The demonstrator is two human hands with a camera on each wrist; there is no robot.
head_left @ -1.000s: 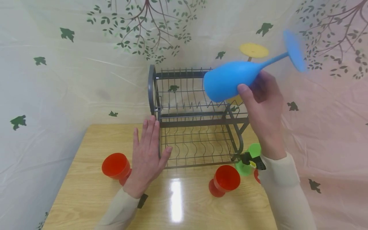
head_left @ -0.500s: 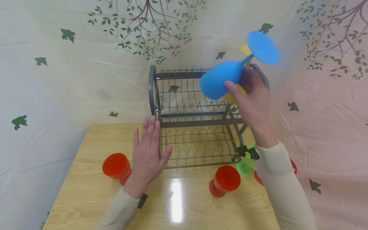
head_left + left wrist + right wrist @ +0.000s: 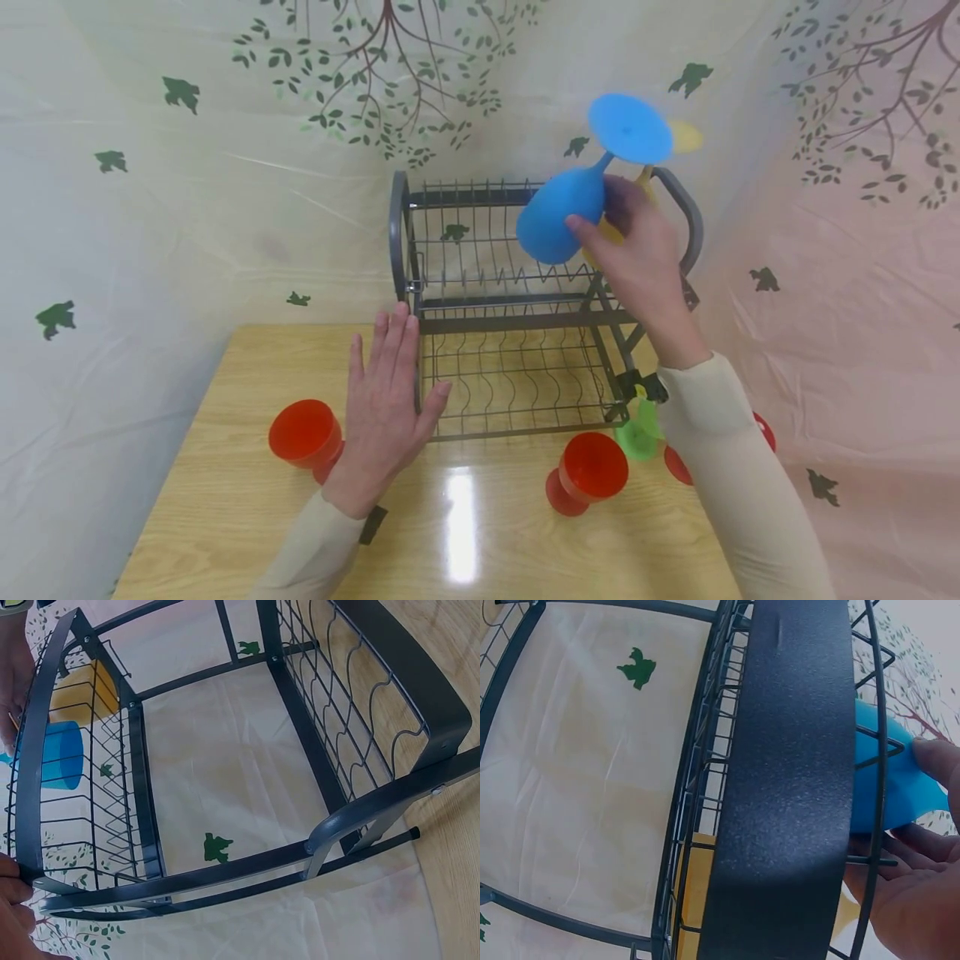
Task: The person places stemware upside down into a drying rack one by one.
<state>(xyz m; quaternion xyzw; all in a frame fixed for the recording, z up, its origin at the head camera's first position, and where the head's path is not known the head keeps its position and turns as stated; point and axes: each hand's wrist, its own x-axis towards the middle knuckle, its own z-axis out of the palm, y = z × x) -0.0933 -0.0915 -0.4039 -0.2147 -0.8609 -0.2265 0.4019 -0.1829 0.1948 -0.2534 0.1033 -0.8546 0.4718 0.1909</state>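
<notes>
My right hand [image 3: 637, 250] grips a blue plastic wine glass [image 3: 558, 217] by its bowl, thumb in front. The glass tilts upside down over the upper tier of a dark metal dish rack [image 3: 495, 321], foot up and to the right. Right behind that hand, a yellow wine glass [image 3: 686, 136] stands upside down in the upper tier, partly hidden. In the right wrist view the blue bowl [image 3: 889, 780] shows behind the rack's wires. My left hand [image 3: 382, 408] lies with straight fingers along the rack's left side, fingertips at its front post.
A red goblet [image 3: 303, 433] stands left of my left hand, another red goblet [image 3: 592, 467] before the rack. Near its right front corner are a green goblet [image 3: 637, 439] and a red piece [image 3: 677, 467], partly behind my sleeve. A printed sheet [image 3: 300, 208] hangs behind the wooden table [image 3: 225, 500].
My right hand has moved left with the blue wine glass and turned it more upright, foot swinging left and over the bowl. My left hand has stayed in place.
</notes>
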